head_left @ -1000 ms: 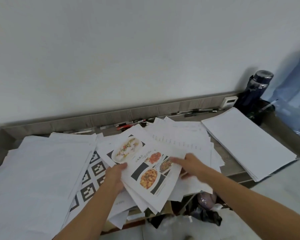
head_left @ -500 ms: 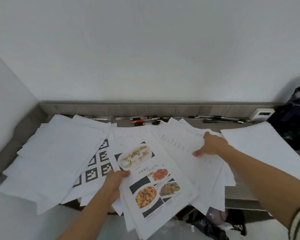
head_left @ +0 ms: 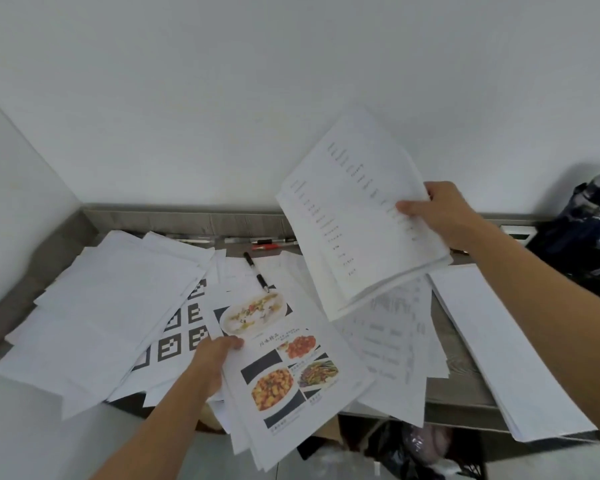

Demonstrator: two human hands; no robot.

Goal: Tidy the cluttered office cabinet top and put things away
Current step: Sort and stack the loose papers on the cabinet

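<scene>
Loose white papers cover the grey cabinet top point(head_left: 458, 372). My right hand point(head_left: 440, 213) grips a stack of printed text sheets point(head_left: 354, 216) by its right edge and holds it lifted and tilted above the clutter. My left hand point(head_left: 212, 362) holds the left edge of a sheaf topped by a food-photo page point(head_left: 284, 368), which juts over the front edge. A black pen point(head_left: 256, 276) lies on the papers behind that page. Sheets with black square markers point(head_left: 181, 330) show to the left.
A big spread of blank sheets point(head_left: 97, 313) fills the left side. A neat white pile point(head_left: 510, 348) lies at the right. Pens point(head_left: 267, 243) line the back ledge. A dark blue bottle point(head_left: 589, 216) stands at far right. Bags point(head_left: 413, 448) sit on the floor below.
My right hand has raised the stack of text sheets off the pile, uncovering the black pen and more printed sheets. My left hand stays on the food-photo sheaf.
</scene>
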